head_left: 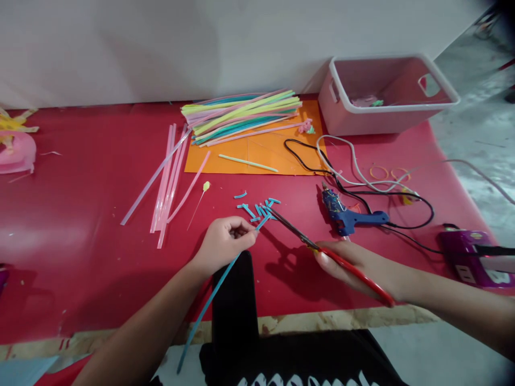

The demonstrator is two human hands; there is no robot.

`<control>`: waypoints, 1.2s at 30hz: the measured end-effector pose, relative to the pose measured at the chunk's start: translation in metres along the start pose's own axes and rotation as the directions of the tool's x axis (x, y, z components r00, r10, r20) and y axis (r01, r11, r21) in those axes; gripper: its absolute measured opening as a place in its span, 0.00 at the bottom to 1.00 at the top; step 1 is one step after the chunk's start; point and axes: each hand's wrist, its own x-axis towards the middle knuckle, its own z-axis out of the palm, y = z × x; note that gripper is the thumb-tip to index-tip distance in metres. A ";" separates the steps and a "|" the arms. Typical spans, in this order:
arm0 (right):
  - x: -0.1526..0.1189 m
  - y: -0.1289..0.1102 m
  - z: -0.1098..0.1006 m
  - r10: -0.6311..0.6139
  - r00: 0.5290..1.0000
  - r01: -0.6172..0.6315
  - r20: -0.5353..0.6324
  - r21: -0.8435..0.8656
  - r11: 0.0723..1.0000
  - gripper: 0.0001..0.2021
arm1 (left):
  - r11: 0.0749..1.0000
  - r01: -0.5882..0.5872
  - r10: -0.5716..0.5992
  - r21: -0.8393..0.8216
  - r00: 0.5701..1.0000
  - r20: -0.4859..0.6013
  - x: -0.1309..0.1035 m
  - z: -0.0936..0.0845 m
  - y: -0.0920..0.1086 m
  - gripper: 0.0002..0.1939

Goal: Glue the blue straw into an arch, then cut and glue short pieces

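Observation:
My left hand (225, 240) pinches a blue pipe cleaner (213, 297) near its upper end, and the long tail slants down toward the table's front edge. In my right hand (341, 262) are red-handled scissors (354, 272). Their blades reach to the upper tip of the pipe cleaner; whether they are closed on it I cannot tell. Several short blue cut pieces (259, 210) lie on the red table (92, 214) around the blade tips. Below my left hand lies a black phone-like slab (235, 300).
A pile of coloured pipe cleaners (245, 115) rests on an orange sheet (257, 161). Clear pink glue sticks (169, 187) lie left. On the right are a blue glue gun (348, 212), tangled cords (354, 182), a pink bin (370, 120) and a purple box (466, 252).

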 end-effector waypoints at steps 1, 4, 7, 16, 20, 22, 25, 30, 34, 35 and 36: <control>0.000 -0.001 0.001 -0.002 1.000 0.002 0.019 -0.011 1.000 0.28 | 1.000 -0.001 0.001 0.000 1.000 -0.002 0.000 0.000 0.000 0.09; 0.001 -0.001 0.006 0.008 0.996 -0.006 0.084 -0.021 1.000 0.29 | 1.000 -0.013 0.013 -0.001 1.000 0.006 0.000 0.000 -0.001 0.09; 0.003 -0.001 0.010 0.051 0.993 -0.050 0.102 -0.015 0.999 0.31 | 1.000 -0.029 0.029 -0.002 0.999 0.023 0.000 0.000 -0.003 0.09; 0.006 0.001 0.011 0.073 0.996 -0.077 0.060 0.052 0.996 0.29 | 0.997 -0.064 0.064 -0.031 0.998 0.006 0.001 0.000 -0.001 0.12; 0.004 -0.003 0.007 0.033 0.997 -0.037 0.067 0.062 0.997 0.27 | 0.998 -0.060 0.060 -0.028 0.998 0.003 0.001 0.000 -0.001 0.09; 0.004 -0.005 0.006 0.023 0.996 -0.029 0.084 0.066 0.997 0.27 | 0.998 -0.059 0.059 -0.026 0.998 0.010 0.000 0.000 -0.002 0.09; 0.004 -0.007 0.006 0.025 0.995 -0.031 0.100 0.061 0.998 0.27 | 0.998 -0.057 0.057 -0.023 0.998 0.018 0.000 0.000 -0.003 0.10; 0.007 -0.006 0.009 0.034 0.996 -0.038 0.088 0.048 0.998 0.29 | 0.998 -0.058 0.058 -0.018 0.998 0.018 0.001 0.000 -0.003 0.10; 0.009 -0.004 0.013 0.032 0.998 -0.036 0.051 0.063 0.997 0.30 | 0.998 -0.060 0.061 -0.016 0.998 0.011 0.000 0.000 -0.004 0.10; 0.010 -0.003 0.014 0.032 0.998 -0.035 0.047 0.066 0.997 0.30 | 0.998 -0.063 0.063 -0.016 0.998 0.010 0.000 0.000 -0.004 0.10; 0.010 -0.002 0.015 0.033 0.998 -0.036 0.047 0.067 0.997 0.30 | 0.998 -0.065 0.065 -0.016 0.998 0.009 0.000 0.000 -0.004 0.09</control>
